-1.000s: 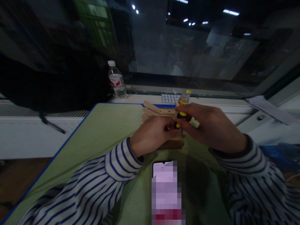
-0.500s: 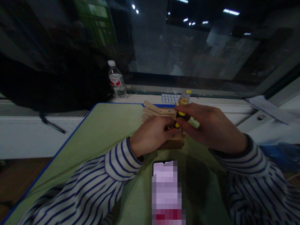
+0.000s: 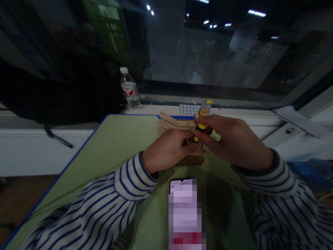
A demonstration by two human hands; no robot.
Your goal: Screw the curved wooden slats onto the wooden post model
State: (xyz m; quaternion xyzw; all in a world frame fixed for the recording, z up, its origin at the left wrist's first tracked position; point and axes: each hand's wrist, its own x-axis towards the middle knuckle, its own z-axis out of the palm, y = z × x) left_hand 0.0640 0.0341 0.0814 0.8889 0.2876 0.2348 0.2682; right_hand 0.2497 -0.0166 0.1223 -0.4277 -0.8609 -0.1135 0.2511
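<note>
Head view, left to right: I count one bottle on the sill beyond the table's far left corner. One left hand curls its fingers by the wooden pieces, at least two, near the far edge; its exact grip I cannot tell. One phone lies nearer the near edge. One black-and-yellow tool is over the wood, one jar behind; one right hand pinches that tool.
</note>
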